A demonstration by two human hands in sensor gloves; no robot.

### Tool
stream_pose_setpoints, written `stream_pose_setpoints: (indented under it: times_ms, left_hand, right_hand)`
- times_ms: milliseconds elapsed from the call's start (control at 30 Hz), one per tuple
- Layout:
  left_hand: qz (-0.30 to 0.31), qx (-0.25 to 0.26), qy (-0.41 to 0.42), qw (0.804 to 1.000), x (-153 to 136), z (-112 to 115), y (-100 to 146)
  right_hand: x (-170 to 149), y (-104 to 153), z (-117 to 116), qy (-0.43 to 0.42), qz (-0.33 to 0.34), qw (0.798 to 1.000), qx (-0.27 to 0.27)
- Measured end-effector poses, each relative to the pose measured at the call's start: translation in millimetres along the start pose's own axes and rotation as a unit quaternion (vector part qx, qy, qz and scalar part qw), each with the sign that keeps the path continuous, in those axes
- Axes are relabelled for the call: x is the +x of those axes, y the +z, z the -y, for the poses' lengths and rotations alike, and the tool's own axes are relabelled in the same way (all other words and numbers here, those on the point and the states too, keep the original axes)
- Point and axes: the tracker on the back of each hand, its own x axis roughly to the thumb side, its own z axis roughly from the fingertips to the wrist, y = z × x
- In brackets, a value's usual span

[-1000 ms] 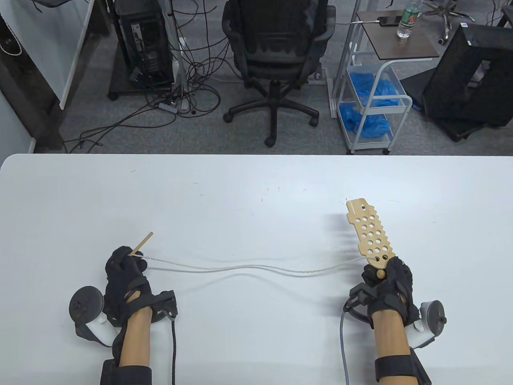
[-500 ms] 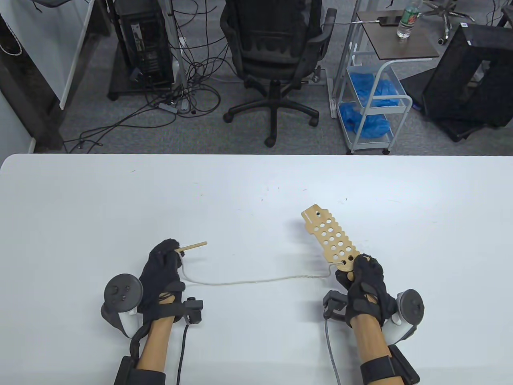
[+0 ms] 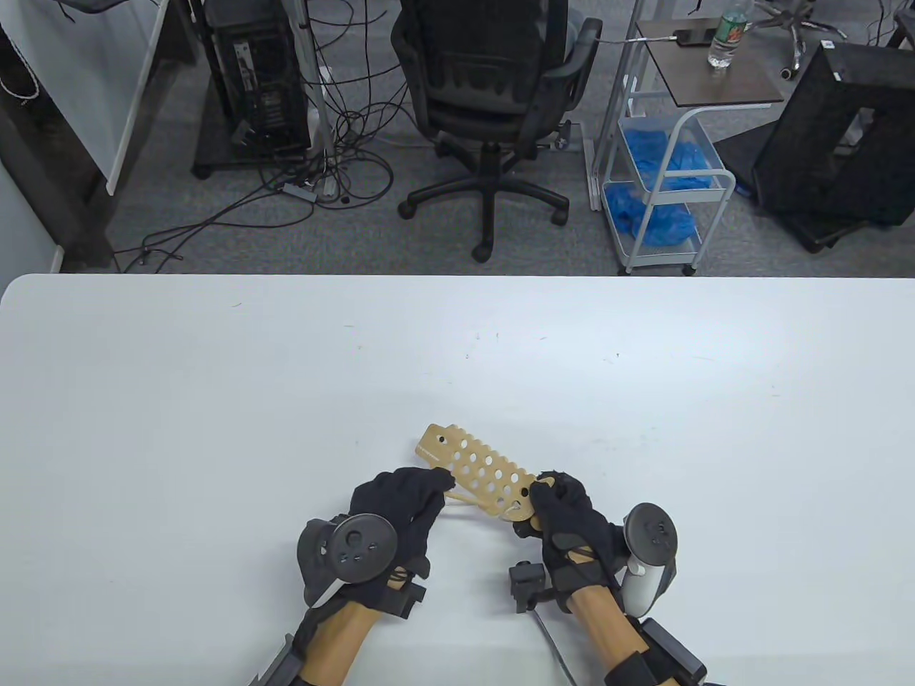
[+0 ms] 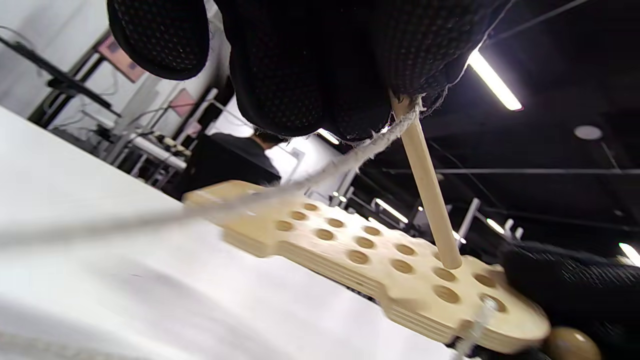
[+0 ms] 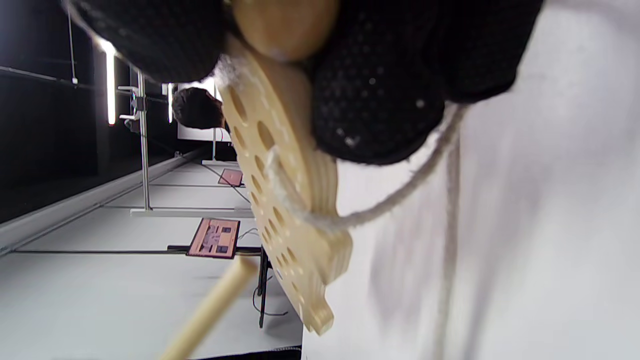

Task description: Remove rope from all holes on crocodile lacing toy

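While the right hand (image 3: 568, 518) grips the crocodile board (image 3: 477, 477), the left hand (image 3: 400, 507) pinches the rope's wooden needle (image 4: 429, 185).

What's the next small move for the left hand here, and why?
Probably push the wooden needle down through the hole its tip touches: the left hand pinches it there, and the rope is threaded near the end of the board that the right hand grips.

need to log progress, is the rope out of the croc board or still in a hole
Still in. The rope passes through a hole of the board near the end that the right hand grips.
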Motion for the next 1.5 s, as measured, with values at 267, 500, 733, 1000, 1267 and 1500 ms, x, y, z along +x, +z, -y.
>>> stream_pose_setpoints:
  times_ms: [267, 500, 733, 1000, 1267, 1500]
  left_hand:
    - [0.052, -0.011, -0.062, 0.997, 21.0, 2.1, 4.1]
    - [0.100, -0.033, -0.090, 0.990, 38.7, 10.3, 7.7]
    - [0.113, -0.048, -0.094, 0.988, 42.9, 14.1, 8.7]
    - [0.113, -0.051, -0.081, 0.989, 40.9, 12.2, 7.5]
    - [0.017, 0.009, -0.031, 0.999, 10.4, -18.2, 1.1]
    - [-0.130, 0.051, 0.021, 0.990, -49.8, -37.6, -0.4]
  right_hand:
    - [-1.7, 6.3, -11.9, 0.025, 0.007, 0.999, 0.023]
    - [-0.6, 6.7, -13.9, 0.019, 0.009, 0.999, 0.038]
    - [4.0, 8.8, -18.9, 0.000, 0.019, 0.998, 0.062]
    - [9.7, 10.8, -19.8, -0.023, 0.025, 0.997, 0.071]
    - [21.1, 10.9, -13.2, -0.068, 0.027, 0.995, 0.074]
    - [30.6, 7.9, -13.6, -0.069, 0.039, 0.989, 0.129]
